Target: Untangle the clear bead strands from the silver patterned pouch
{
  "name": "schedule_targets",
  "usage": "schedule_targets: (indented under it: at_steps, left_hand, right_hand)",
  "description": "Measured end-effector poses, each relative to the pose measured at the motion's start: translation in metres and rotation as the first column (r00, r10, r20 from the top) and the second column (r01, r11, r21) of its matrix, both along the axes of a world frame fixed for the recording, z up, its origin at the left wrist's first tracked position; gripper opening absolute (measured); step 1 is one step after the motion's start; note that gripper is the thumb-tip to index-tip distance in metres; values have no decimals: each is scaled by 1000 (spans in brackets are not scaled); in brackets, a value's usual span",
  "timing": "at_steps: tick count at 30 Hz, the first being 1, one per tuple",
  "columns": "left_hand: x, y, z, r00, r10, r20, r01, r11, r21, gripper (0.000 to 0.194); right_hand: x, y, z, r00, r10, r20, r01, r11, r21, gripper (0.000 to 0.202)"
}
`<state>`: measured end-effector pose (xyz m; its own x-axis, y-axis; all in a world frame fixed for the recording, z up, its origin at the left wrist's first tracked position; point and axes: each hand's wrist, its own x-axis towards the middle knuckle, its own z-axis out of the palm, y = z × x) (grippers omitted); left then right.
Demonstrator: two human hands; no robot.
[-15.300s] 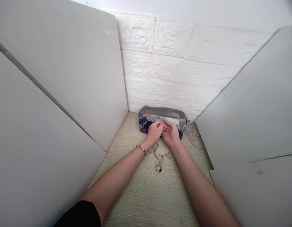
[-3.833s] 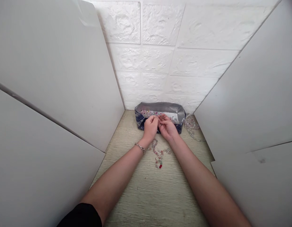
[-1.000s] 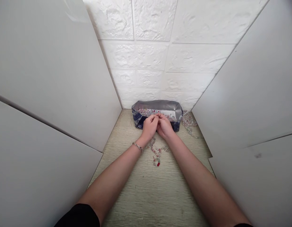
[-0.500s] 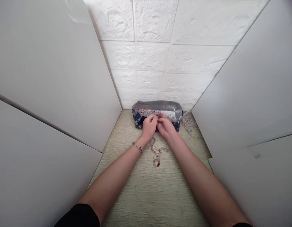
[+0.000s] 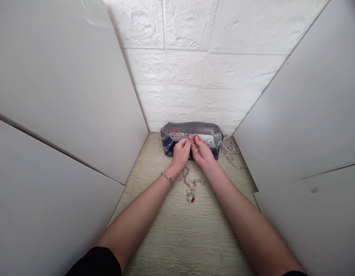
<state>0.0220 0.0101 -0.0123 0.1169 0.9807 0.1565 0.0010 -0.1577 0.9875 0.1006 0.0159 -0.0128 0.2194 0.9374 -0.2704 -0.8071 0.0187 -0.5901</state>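
My left hand is closed in a pinch at the front rim of a dark blue patterned box with a silvery lining. Touching or almost touching its fingertips, my right hand has its palm partly turned up and its fingers curled together. Whatever lies between the fingers is too small to make out. Loose pink and clear beads lie inside the box, at its left. Below my hands, a string of beads curls on the floor, with red beads at its near end; its upper part passes out of sight near my hands.
More strung pale beads lie in a heap right of the box. A white brick-patterned wall rises behind it. White panels close in on both sides of the wood-grained floor.
My right fingers have lifted slightly and opened a little from the left fingertips. My left hand stays nearly in place. The box and the beads on the floor have not moved.
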Motion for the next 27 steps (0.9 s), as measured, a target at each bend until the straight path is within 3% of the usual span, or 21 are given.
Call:
schedule_targets:
  at_steps: [7, 17, 24, 27]
  left_hand:
    - [1, 1, -4, 989, -44, -143, 53, 997, 58, 22]
    - [0, -1, -2, 996, -48, -79, 52, 998, 48, 20]
    - [-1, 0, 1, 995, -22, -93, 23, 1000, 9, 22]
    - [-2, 1, -1, 993, -7, -115, 7, 1000, -2, 21]
  right_hand:
    - [3, 2, -6, 992, 41, 120, -44, 999, 22, 19]
    - [6, 2, -4, 993, 87, 80, -89, 996, 28, 18]
    - [13, -1, 13, 994, 14, 105, -22, 997, 70, 19]
    - [21, -7, 26, 978, 16, 206, -32, 996, 79, 14]
